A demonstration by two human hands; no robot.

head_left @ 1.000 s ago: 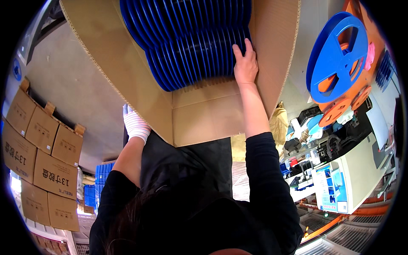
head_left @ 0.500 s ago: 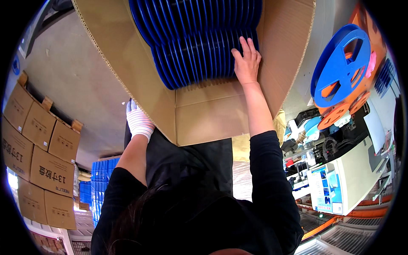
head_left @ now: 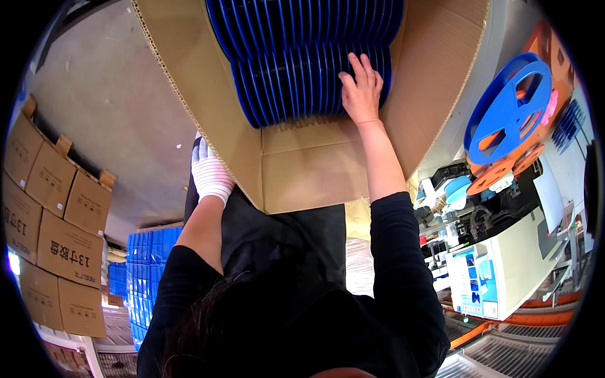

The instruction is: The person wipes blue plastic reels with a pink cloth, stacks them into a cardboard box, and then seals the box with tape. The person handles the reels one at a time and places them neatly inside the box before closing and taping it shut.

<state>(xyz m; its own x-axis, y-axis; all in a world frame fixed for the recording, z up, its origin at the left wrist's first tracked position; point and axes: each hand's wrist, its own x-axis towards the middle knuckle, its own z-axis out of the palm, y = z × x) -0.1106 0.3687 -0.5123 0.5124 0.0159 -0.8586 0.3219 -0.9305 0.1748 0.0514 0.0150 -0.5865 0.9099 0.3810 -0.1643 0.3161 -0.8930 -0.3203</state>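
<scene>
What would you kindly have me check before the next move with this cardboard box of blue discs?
1. Open brown cardboard box, inside reachable from above: ok.
2. Left hand, in a white striped glove, at the box's outer left side: ok; firmness of hold: cannot tell.
3. Right hand at the near row of thin, round blue discs, toward its right end: ok.
4. Both hands gloved: not ok; the right is bare.
5. Far row of blue discs fully in view: not ok, cut off.
</scene>
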